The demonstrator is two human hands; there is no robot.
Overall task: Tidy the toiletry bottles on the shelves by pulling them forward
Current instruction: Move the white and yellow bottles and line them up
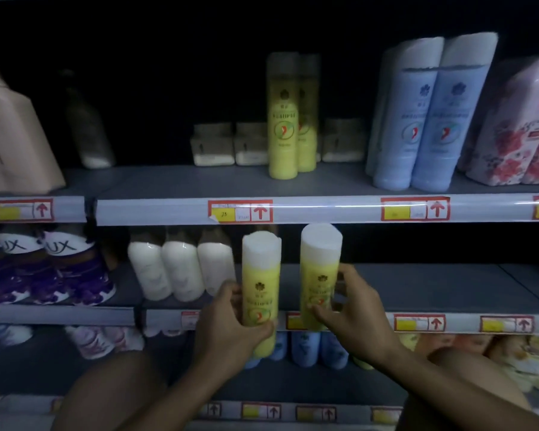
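My left hand (231,325) grips a yellow bottle with a white cap (261,275), held upright in front of the middle shelf's edge (371,321). My right hand (352,309) grips a second, matching yellow bottle (319,272) just to its right, also upright. Two more yellow bottles (283,119) stand one behind the other on the upper shelf (324,209), set back from its front edge. Three white bottles (181,265) stand on the middle shelf to the left of my hands.
Blue bottles (430,119) and floral pink packs (517,129) stand at the upper right, beige packs (10,135) at the upper left, small boxes (231,144) at the back. Purple bottles (50,269) fill the middle left. Blue bottles (305,349) sit on the lower shelf.
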